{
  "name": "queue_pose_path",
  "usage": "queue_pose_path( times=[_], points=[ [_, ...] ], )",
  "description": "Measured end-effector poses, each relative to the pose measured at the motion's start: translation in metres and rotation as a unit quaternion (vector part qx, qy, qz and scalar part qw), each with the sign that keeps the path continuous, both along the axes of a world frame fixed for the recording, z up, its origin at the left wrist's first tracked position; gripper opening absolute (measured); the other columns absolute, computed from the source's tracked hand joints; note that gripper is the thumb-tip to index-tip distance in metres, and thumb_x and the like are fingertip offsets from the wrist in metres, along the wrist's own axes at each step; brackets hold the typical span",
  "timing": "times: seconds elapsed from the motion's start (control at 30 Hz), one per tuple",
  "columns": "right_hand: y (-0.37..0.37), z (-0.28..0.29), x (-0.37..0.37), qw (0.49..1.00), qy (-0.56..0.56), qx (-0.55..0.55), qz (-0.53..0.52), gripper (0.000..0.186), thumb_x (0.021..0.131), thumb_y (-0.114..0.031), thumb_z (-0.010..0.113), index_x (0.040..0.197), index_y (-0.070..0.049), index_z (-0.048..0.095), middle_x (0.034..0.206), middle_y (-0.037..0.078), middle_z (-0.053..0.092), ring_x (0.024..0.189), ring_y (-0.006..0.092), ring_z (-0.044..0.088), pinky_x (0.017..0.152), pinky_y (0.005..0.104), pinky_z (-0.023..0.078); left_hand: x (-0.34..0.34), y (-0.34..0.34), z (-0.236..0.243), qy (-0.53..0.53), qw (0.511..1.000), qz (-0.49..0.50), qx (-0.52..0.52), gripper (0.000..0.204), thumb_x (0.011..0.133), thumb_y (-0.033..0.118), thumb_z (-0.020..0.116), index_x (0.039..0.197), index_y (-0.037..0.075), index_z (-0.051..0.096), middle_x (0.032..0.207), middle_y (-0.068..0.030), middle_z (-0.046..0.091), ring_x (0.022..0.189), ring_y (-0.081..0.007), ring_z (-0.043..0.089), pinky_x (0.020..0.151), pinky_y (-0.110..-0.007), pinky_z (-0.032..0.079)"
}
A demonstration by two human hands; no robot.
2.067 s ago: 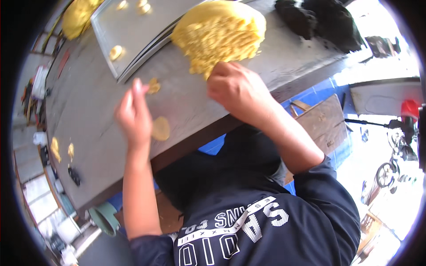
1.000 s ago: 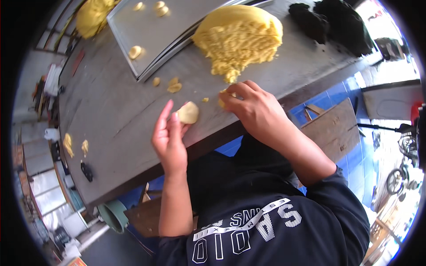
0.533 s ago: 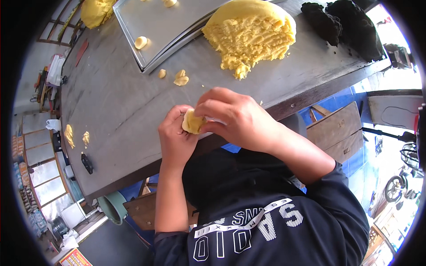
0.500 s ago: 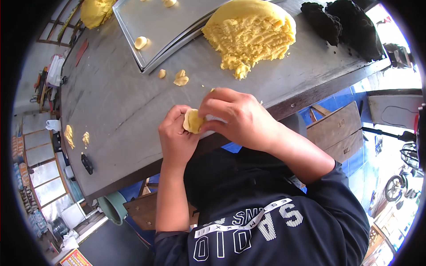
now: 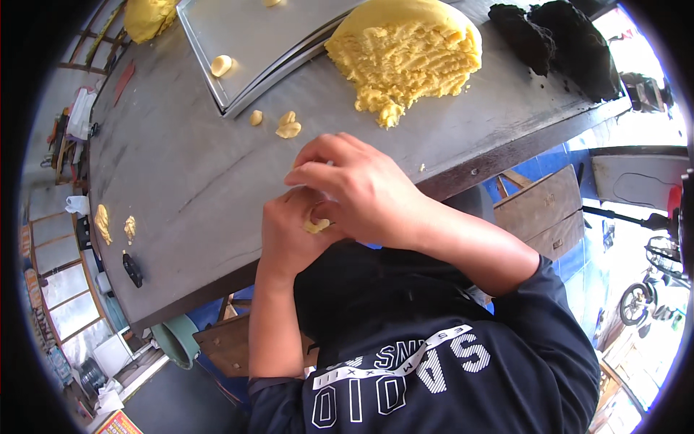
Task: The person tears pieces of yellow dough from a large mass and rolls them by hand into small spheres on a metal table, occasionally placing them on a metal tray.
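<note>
On the near side of the large, rounded yellow dough mound [image 5: 412, 61], the left hand [image 5: 285, 233] curls its fingers around a small pale-yellow dough piece [image 5: 316, 226]; the right hand [image 5: 370, 192] bends its fingers over it, whether gripping I cannot tell.

Small dough piece [image 5: 316, 226]: pale yellow, uneven-edged, mostly hidden, cupped in left fingers [image 5: 280, 211], right fingers [image 5: 316, 176] over it.

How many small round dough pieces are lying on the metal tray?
2: one dough piece near the lower corner of the tray, another piece at the picture's top edge; more may be out of view.
</note>
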State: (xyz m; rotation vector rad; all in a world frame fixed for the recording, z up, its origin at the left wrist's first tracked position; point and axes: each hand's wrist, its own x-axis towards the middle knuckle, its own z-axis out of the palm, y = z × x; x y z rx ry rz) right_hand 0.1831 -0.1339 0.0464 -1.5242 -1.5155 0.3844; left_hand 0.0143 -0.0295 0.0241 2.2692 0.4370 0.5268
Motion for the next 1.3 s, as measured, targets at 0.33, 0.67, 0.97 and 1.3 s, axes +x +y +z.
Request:
queue_pose_path(
  times=[0.33, 0.67, 0.97, 1.3],
  points=[
    [-0.012, -0.012, 0.056, 0.962, -0.263, -0.031, -0.064, 0.02, 0.093, -0.012, 0.07, 0.104, -0.012, 0.087, 0.103, 0.01, 0.07, 0.1, 0.0313, 0.073, 0.084, 0.0452, 0.064, -0.009, 0.007, 0.004, -0.127, 0.918, 0.056, -0.37, 0.043, 0.122, 0.045, 0.061, 0.115, 0.003, 0.067, 0.097, -0.0011, 0.062, 0.078, -0.0102, 0.053, 0.069, -0.028, 0.043],
    [-0.043, -0.007, 0.082, 0.968, -0.219, -0.058, -0.109, 0.013, 0.098, -0.008, 0.072, 0.106, -0.008, 0.082, 0.107, 0.011, 0.073, 0.104, 0.0336, 0.074, 0.085, 0.0468, 0.064, -0.004, 0.007, 0.003, -0.189, 0.895, 0.019, -0.405, 0.039, 0.126, 0.04, 0.052, 0.121, 0.004, 0.066, 0.094, -0.0025, 0.062, 0.076, -0.0109, 0.054, 0.071, -0.027, 0.045],
    [-0.03, 0.0, 0.058, 0.99, -0.056, -0.096, -0.085, 0.012, 0.105, -0.011, 0.077, 0.114, -0.003, 0.081, 0.106, 0.017, 0.079, 0.1, 0.0417, 0.078, 0.085, 0.0489, 0.063, -0.012, 0.013, -0.006, -0.122, 0.927, -0.002, -0.354, 0.03, 0.124, 0.034, 0.057, 0.125, 0.005, 0.064, 0.098, -0.0032, 0.063, 0.077, -0.0106, 0.052, 0.072, -0.027, 0.044],
    [-0.034, 0.002, 0.056, 0.99, -0.091, -0.073, -0.074, 0.025, 0.1, -0.002, 0.077, 0.124, -0.003, 0.082, 0.11, 0.016, 0.08, 0.106, 0.0402, 0.078, 0.092, 0.049, 0.064, -0.005, 0.004, -0.005, -0.089, 0.947, 0.028, -0.307, 0.046, 0.085, 0.011, 0.104, 0.114, 0.004, 0.069, 0.098, -0.0021, 0.067, 0.08, -0.0103, 0.063, 0.072, -0.028, 0.054]
  ],
)
